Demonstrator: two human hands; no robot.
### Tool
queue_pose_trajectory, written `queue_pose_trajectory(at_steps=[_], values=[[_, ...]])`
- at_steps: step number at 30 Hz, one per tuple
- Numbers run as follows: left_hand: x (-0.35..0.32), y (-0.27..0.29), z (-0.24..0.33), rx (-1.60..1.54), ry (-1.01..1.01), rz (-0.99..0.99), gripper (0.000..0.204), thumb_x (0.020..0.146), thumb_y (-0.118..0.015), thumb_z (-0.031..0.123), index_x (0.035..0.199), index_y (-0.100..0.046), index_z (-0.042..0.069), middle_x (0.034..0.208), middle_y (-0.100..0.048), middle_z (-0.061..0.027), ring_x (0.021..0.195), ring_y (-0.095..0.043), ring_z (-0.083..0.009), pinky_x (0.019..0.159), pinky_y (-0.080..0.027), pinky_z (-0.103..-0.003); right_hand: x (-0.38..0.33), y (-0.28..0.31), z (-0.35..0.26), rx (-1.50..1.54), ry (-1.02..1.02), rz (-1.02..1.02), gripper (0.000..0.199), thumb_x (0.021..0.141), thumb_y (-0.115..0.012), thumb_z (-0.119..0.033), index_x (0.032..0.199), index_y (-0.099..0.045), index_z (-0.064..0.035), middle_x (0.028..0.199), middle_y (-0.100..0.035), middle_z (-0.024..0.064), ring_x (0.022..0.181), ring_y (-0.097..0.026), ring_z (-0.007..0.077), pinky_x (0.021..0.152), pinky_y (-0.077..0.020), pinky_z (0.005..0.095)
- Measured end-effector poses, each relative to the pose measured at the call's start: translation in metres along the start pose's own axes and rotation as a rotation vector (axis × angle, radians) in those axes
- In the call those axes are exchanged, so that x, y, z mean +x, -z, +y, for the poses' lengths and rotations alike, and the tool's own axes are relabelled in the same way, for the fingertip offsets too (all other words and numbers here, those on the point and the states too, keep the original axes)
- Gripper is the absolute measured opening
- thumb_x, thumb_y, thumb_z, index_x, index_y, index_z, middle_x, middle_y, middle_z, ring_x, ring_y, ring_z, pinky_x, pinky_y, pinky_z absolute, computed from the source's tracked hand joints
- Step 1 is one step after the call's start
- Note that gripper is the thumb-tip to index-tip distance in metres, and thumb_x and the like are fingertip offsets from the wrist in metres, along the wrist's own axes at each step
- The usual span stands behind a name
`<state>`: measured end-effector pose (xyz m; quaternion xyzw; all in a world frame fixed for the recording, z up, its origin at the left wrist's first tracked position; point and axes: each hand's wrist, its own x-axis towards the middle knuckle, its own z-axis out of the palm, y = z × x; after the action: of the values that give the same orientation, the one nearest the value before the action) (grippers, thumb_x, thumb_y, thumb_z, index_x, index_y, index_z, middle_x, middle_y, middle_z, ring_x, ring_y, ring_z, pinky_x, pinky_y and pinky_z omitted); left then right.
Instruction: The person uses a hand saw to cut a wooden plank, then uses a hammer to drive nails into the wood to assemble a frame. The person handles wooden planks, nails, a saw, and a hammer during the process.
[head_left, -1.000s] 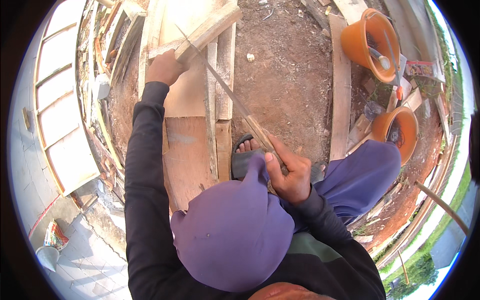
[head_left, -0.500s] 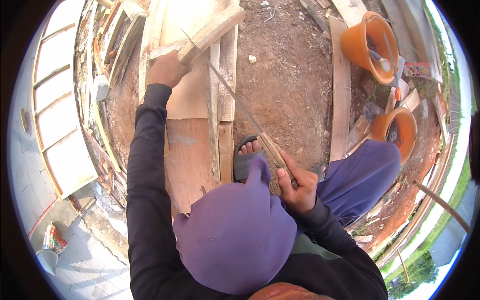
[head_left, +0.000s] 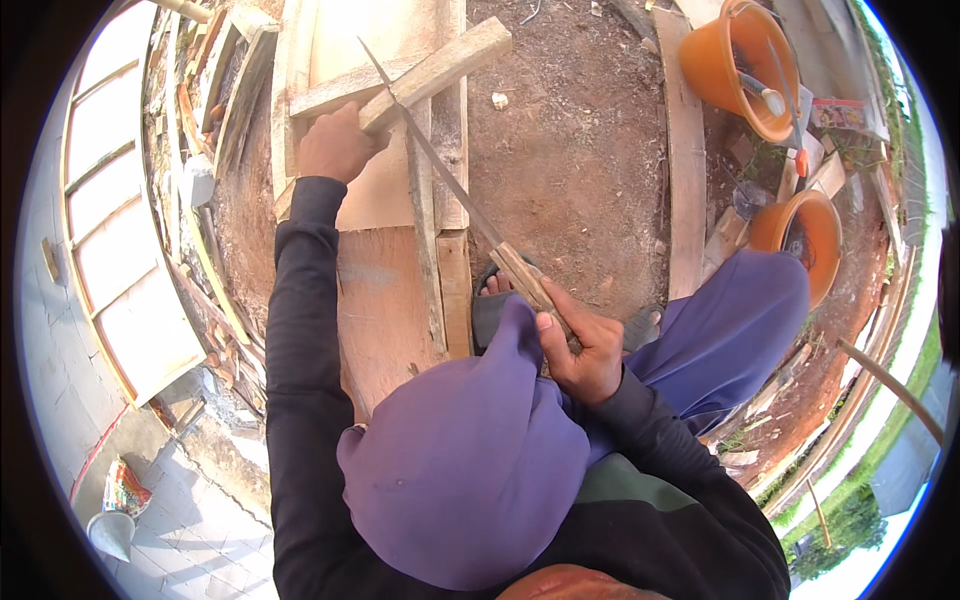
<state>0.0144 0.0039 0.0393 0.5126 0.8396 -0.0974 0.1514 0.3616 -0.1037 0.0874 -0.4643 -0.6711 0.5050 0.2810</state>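
Observation:
My right hand [head_left: 585, 350] is closed round the wooden handle of a handsaw [head_left: 440, 165], low in front of me. Its long, narrow blade runs up and to the left, crossing a short wooden batten [head_left: 455, 70] near its left end. Beside that crossing, my left hand [head_left: 340, 145] grips the batten's end, fingers partly hidden. The batten lies aslant on other timber, and a second wooden strip [head_left: 345, 90] shows beneath it. Under both are pale boards [head_left: 385, 205] and a reddish plywood panel [head_left: 385, 300].
Two orange buckets [head_left: 700, 75] stand on the right, one holding tools, beside a long plank [head_left: 684, 170]. Scrap wood [head_left: 245, 100] is heaped on the left near a white panelled frame [head_left: 130, 250]. My sandalled foot [head_left: 490, 305] is close to the saw handle. Brown soil [head_left: 570, 150] lies between.
The handsaw and my right hand have slid forward and left along the blade's line. My left hand stays on the batten, and the whole view has shifted a little.

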Motion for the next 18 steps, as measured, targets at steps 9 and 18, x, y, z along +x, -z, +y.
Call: queue_pose_trajectory(at_steps=[9,18], values=[[0.033,-0.013,-0.038,-0.103,-0.011,0.01,0.053,0.077,-0.078,0.041,0.108,-0.067,0.0,0.1,-0.071,-0.024,0.095,-0.07,-0.0393,0.083,-0.055,-0.046,0.042,-0.018,0.0,0.046,0.024,0.055,0.04,0.091,-0.067,-0.015,0.126,-0.064,0.005,0.075,-0.068,0.0216,0.061,-0.07,0.0269,0.057,-0.0525,0.0354],[0.011,-0.001,-0.034,-0.916,-0.18,-0.643,0.051,0.077,-0.086,0.021,0.112,-0.063,-0.009,0.091,-0.07,-0.011,0.072,-0.068,-0.0174,0.064,-0.057,-0.03,-0.003,0.036,-0.028,-0.076,-0.005,-0.067,0.042,0.09,-0.068,-0.01,0.128,-0.062,0.0078,0.077,-0.07,0.0207,0.063,-0.07,0.0265,0.06,-0.0535,0.0331]])
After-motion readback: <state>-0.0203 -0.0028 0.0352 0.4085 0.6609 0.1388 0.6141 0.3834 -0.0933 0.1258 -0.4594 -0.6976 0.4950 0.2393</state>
